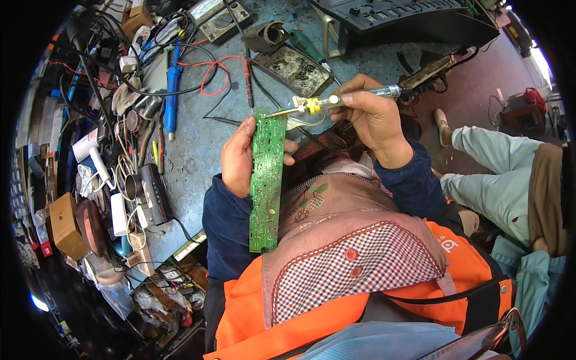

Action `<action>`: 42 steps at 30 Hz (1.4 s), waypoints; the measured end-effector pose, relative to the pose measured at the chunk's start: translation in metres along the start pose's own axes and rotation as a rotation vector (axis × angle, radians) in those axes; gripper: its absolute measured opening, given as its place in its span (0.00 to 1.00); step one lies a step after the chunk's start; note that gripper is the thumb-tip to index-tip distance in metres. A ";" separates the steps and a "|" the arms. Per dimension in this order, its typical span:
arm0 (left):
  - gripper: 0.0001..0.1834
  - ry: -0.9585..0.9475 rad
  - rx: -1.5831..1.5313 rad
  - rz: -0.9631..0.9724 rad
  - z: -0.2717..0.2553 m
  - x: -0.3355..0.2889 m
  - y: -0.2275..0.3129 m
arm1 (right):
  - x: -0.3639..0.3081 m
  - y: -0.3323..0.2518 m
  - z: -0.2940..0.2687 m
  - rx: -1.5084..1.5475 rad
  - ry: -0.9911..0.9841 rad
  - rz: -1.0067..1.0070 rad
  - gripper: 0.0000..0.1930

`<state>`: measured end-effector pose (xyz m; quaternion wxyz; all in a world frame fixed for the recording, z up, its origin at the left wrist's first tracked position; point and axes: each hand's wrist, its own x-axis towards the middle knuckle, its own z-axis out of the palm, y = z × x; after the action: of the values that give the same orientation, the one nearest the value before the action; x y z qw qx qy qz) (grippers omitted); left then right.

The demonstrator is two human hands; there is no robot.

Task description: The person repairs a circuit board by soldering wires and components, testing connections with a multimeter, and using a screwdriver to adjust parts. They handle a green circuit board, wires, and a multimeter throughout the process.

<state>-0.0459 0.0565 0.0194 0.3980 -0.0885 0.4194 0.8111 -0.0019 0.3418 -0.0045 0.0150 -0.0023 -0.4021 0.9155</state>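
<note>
My left hand is closed on a long green circuit board, with the thumb along its left edge and fingertips showing past its right edge. The board stands lengthwise above my lap. In my right hand is a soldering iron with a clear handle and a yellow collar, held like a pen. Its metal tip points left and meets the board's upper end, though I cannot tell whether it touches. Pale wires with a white connector hang at the board's top right.
A blue worktable lies beyond my hands. On it are a metal tray with dark residue, red and black test leads, a multimeter and a blue pen-shaped tool. Tools and cables crowd the left. Another person's legs are at right.
</note>
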 end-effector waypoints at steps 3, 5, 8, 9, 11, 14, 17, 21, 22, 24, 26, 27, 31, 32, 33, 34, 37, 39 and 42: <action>0.26 0.000 0.003 0.004 -0.001 0.000 0.000 | 0.000 0.000 0.001 0.000 0.005 -0.004 0.06; 0.26 -0.003 0.008 0.007 -0.003 0.000 0.000 | 0.000 -0.001 0.000 -0.004 0.000 0.000 0.06; 0.26 -0.001 0.005 0.004 -0.003 0.000 0.000 | 0.000 0.000 0.000 -0.006 0.004 -0.003 0.06; 0.26 0.000 -0.003 0.001 -0.002 0.000 0.000 | 0.000 0.000 0.001 -0.006 0.007 -0.005 0.06; 0.26 -0.001 -0.013 0.008 -0.002 0.000 -0.001 | 0.000 -0.001 0.002 -0.007 0.008 -0.009 0.06; 0.26 -0.005 -0.009 0.035 -0.001 0.000 -0.002 | 0.000 0.000 0.003 0.000 0.001 -0.022 0.06; 0.25 -0.013 0.005 0.049 -0.002 0.000 -0.003 | -0.001 0.002 0.003 0.032 0.017 -0.031 0.07; 0.26 -0.046 -0.011 0.046 -0.006 0.003 -0.004 | -0.001 0.004 0.003 0.041 0.018 -0.041 0.07; 0.26 -0.057 -0.017 0.048 -0.007 0.003 -0.004 | -0.001 0.004 0.003 0.038 0.021 -0.045 0.07; 0.27 -0.077 -0.019 0.039 -0.006 0.004 -0.002 | -0.001 0.006 0.003 0.032 0.028 -0.051 0.07; 0.27 -0.062 -0.020 0.013 -0.004 0.004 0.000 | 0.000 0.006 0.004 0.034 0.023 -0.052 0.07; 0.27 -0.035 -0.019 -0.009 -0.004 0.004 0.002 | 0.000 0.006 0.004 0.035 0.021 -0.052 0.07; 0.25 0.024 -0.020 -0.031 0.002 0.002 0.004 | 0.000 0.006 0.005 0.039 0.007 -0.043 0.07; 0.25 0.027 -0.024 -0.034 0.002 0.002 0.004 | 0.000 0.005 0.005 0.039 0.000 -0.043 0.07; 0.25 0.030 -0.027 -0.038 0.001 0.002 0.004 | 0.000 0.005 0.005 0.040 -0.007 -0.043 0.07; 0.24 0.033 -0.031 -0.042 0.000 0.003 0.004 | 0.000 0.005 0.004 0.041 -0.009 -0.040 0.07; 0.23 0.016 -0.070 -0.087 -0.002 0.005 0.006 | 0.000 0.005 0.004 0.042 -0.014 -0.037 0.07; 0.22 0.003 -0.072 -0.081 -0.004 0.007 0.006 | 0.001 0.006 0.004 0.037 -0.012 -0.041 0.07; 0.21 -0.016 -0.117 -0.086 -0.006 0.009 0.006 | 0.001 0.007 0.004 0.043 -0.009 -0.050 0.07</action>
<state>-0.0575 0.0550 0.0151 0.4300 -0.1229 0.3639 0.8170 -0.0031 0.3346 -0.0067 0.0362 0.0123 -0.3822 0.9233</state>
